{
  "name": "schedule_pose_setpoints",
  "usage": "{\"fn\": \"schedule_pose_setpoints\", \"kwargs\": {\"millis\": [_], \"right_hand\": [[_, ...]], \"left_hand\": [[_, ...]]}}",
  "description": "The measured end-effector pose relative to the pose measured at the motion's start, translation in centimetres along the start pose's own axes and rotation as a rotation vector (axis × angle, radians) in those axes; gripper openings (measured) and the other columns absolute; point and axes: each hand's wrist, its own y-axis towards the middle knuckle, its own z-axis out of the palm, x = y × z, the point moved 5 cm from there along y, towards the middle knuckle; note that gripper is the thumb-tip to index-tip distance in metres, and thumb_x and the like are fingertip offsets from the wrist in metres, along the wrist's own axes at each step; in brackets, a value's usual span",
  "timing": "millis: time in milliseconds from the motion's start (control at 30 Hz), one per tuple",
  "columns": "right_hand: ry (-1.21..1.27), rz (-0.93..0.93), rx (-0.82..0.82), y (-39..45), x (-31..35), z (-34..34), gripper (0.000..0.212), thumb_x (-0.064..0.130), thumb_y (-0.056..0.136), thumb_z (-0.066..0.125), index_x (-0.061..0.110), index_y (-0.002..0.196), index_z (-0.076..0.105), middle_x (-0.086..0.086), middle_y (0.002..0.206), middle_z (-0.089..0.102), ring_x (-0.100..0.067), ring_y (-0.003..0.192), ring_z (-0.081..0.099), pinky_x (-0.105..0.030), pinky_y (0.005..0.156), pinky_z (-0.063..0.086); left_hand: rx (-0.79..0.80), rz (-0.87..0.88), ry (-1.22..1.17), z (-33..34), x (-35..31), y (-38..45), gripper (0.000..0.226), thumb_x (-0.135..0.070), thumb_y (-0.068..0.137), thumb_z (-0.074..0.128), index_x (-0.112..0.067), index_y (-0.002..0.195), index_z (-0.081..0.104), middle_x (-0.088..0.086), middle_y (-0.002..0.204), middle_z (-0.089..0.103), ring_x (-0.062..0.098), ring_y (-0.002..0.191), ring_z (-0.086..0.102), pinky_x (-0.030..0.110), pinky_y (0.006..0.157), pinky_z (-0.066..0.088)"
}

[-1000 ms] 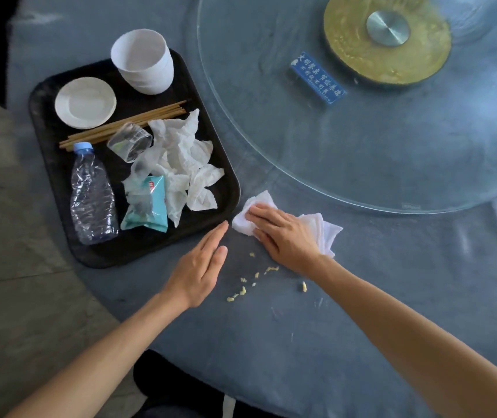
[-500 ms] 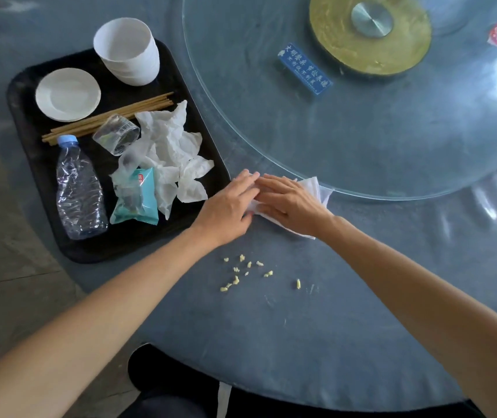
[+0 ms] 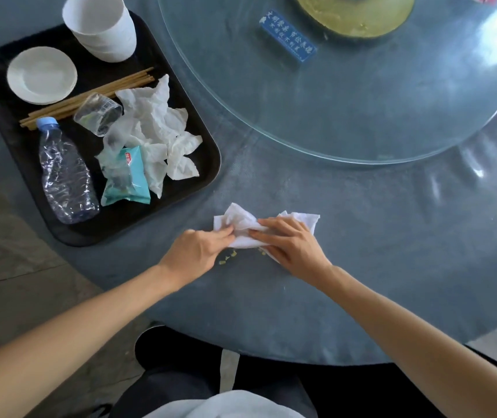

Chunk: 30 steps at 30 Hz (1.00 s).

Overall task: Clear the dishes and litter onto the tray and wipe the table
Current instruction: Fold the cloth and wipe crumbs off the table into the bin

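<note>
A white tissue lies on the grey table near the front edge. My left hand pinches its left part and my right hand presses on its right part. A few yellow crumbs show between my hands, just under the tissue. To the left sits the black tray with white bowls, a small white plate, chopsticks, a clear cup, a plastic bottle, a teal wrapper and crumpled tissues.
A round glass turntable with a gold hub covers the far middle of the table. A blue label shows under the glass. The table's curved front edge runs close to my body, with floor on the left.
Both hands have drawn the tissue towards me over the crumbs. Most crumbs that lay loose below my hands are now hidden under the tissue and hands.
</note>
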Motion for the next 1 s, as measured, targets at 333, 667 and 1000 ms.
{"fn": "schedule_pose_setpoints", "kwargs": {"millis": [333, 667, 1000], "right_hand": [[0.042, 0.013, -0.052, -4.2, 2.8, 0.1, 0.033, 0.025, 0.105, 0.057, 0.026, 0.136, 0.068, -0.003, 0.138, 0.064, -0.027, 0.115, 0.058, -0.046, 0.099, 0.044], [-0.144, 0.07, -0.045, -3.1, -1.5, -1.3, 0.042, 0.03, 0.106, 0.045, 0.02, 0.142, 0.063, -0.014, 0.158, 0.047, -0.045, 0.143, 0.046, -0.06, 0.111, 0.037], [-0.015, -0.162, 0.041, -1.9, 12.3, 2.5, 0.06, 0.041, 0.102, 0.06, 0.032, 0.158, 0.04, -0.006, 0.171, 0.025, -0.033, 0.159, 0.017, -0.055, 0.125, 0.024]], "left_hand": [[-0.151, -0.013, 0.024, -0.6, -3.5, -3.4, 0.042, -0.009, 0.089, 0.048, -0.012, 0.123, 0.073, 0.002, 0.127, 0.071, 0.024, 0.091, 0.077, 0.041, 0.059, 0.064], [-0.022, -0.084, 0.126, 0.9, -3.5, 2.2, 0.044, 0.001, 0.092, 0.055, -0.016, 0.132, 0.064, 0.004, 0.141, 0.062, 0.03, 0.121, 0.065, 0.05, 0.075, 0.062], [-0.234, -0.414, 0.064, -1.3, -4.1, -12.1, 0.066, -0.05, 0.097, 0.051, -0.037, 0.158, 0.028, -0.003, 0.171, 0.009, 0.027, 0.157, 0.005, 0.051, 0.118, 0.032]]}}
